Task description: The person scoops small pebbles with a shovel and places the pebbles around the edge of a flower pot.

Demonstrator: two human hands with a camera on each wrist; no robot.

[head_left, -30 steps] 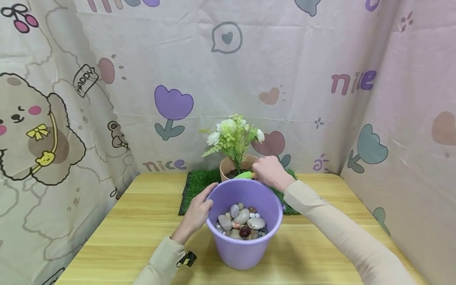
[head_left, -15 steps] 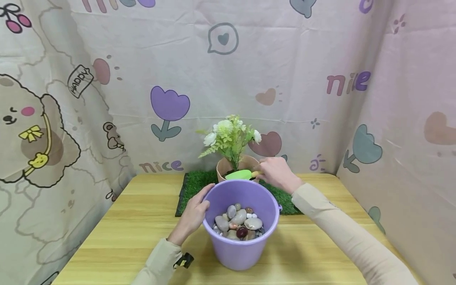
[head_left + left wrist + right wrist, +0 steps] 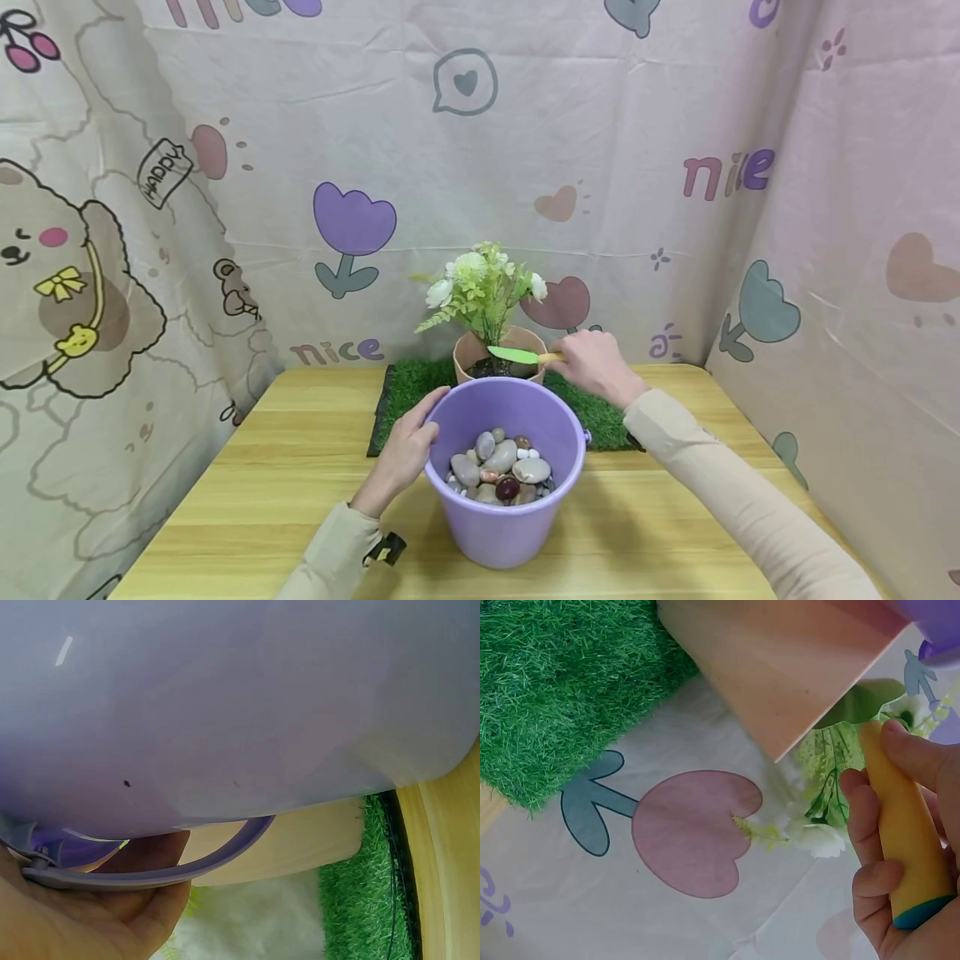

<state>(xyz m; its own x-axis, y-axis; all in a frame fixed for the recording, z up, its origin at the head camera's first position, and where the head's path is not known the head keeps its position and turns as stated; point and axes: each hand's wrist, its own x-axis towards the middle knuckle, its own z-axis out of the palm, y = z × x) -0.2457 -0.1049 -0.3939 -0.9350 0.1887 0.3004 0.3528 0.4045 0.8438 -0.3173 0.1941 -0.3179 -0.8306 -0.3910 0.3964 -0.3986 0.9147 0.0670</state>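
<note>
Trowel [image 3: 513, 355]: held nearly level at the mouth of the flowerpot [image 3: 517, 337], just in front of the stems
In the way: purple bucket [image 3: 502, 533], upright on the tabletop [image 3: 225, 492], hiding the pot's lower part from the head view
Bucket load: smooth stones [image 3: 501, 455], mostly grey, a few white, one dark red
Trowel's look: light green blade, yellow grip, teal butt
Right hand [image 3: 592, 362]: wrapped firmly round the yellow grip
Left hand [image 3: 405, 450]: gripping the bucket's rim, beside the purple bail handle [image 3: 187, 870]
Flowerpot's look: peach, dark filling, white flowers [image 3: 470, 271] and feathery leaves
Beneath flowerpot: green grass mat [image 3: 600, 417]
Behind: cloth [image 3: 480, 167] printed with tulips
</note>
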